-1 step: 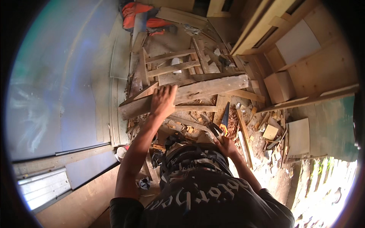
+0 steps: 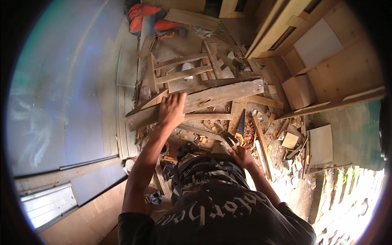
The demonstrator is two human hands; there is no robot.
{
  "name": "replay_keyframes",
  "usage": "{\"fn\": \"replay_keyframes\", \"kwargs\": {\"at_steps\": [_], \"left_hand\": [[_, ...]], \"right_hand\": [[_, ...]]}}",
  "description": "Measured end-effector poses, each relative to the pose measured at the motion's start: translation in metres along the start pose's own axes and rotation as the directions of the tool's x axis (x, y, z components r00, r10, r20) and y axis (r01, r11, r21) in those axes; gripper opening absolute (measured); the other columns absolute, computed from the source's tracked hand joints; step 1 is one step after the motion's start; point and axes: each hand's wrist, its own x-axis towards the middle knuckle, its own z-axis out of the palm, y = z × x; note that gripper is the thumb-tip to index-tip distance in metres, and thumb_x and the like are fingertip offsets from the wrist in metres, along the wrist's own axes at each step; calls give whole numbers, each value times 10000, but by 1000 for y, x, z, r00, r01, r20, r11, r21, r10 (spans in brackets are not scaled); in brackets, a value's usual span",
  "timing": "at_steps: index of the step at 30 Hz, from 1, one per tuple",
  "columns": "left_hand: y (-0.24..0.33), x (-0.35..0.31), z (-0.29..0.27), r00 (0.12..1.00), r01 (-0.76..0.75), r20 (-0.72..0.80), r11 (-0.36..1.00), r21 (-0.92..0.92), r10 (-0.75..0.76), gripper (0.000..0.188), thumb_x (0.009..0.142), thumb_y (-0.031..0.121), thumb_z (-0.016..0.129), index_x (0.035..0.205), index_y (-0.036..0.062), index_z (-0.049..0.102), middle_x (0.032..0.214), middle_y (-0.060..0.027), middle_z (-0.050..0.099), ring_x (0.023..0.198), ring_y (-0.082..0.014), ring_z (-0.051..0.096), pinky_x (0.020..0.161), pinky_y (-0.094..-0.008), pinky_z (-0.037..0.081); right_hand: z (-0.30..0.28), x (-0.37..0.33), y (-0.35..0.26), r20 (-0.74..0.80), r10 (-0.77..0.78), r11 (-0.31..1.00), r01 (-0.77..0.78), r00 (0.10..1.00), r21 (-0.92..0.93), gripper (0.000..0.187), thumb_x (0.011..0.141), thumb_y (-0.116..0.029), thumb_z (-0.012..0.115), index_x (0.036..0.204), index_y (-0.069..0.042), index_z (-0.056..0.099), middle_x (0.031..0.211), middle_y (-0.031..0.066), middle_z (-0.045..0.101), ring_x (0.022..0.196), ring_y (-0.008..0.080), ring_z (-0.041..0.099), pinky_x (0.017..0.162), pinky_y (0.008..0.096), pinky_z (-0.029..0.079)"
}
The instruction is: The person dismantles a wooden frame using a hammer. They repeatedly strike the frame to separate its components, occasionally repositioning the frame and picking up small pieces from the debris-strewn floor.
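Observation:
A long, weathered wooden plank (image 2: 224, 94) lies at a slant in front of me, its right end higher in the view. My left hand (image 2: 172, 109) is closed over its left part, with the fingers bent across the upper edge. Low and close to my body, my right hand (image 2: 241, 157) grips a dark metal tool (image 2: 227, 136) whose exact kind I cannot make out. Just beyond that hand is a handsaw (image 2: 241, 125) with a dark blade and a yellow handle, apart from the plank.
Beneath and beyond the plank lies a frame of wooden slats (image 2: 183, 74). Wood scraps (image 2: 290, 141) litter the ground to the right. A large grey-blue panel (image 2: 61, 90) stands at left, wooden shelving (image 2: 335, 77) at right. Orange cloth (image 2: 141, 14) lies at the far end.
The whole scene has shifted slightly left in view. The tool in my right hand has tipped a little up and to the left. My left hand keeps its hold on the plank.

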Motion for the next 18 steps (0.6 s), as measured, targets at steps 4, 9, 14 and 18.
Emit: {"fn": "replay_keyframes", "kwargs": {"at_steps": [4,9,14,18], "left_hand": [[11,12,-11,999,4,48,996,-89,0,809,662,338,858,1272,53,411,1258,-237,552,1206,-372,530,1034,-512,406],[33,61,-8,850,459,402,854,-246,-341,753,862,710,500,1233,67,627,1051,-254,677,987,-404,655,846,-489,504],[44,52,17,926,361,-114,933,-17,-360,758,923,685,376,758,24,708,705,-224,661,682,-371,662,659,-467,520],[45,47,15,920,376,-147,924,75,-362,754,926,662,402,628,25,674,600,-197,638,574,-354,648,592,-452,518]], "right_hand": [[-12,-1,24,6,0,1000,0,1000,-31,465,918,-442,619,868,18,574,748,221,602,710,362,621,626,438,465],[-45,0,31,-20,-127,992,127,992,25,450,922,-428,623,842,8,548,732,226,574,683,372,594,605,452,437],[-58,21,68,46,-127,990,130,991,-53,438,922,-426,629,848,-2,549,708,233,572,657,366,582,581,442,427],[-96,15,63,107,-38,999,40,994,-17,449,924,-446,620,862,-4,577,729,232,601,685,378,604,606,452,441]]}}
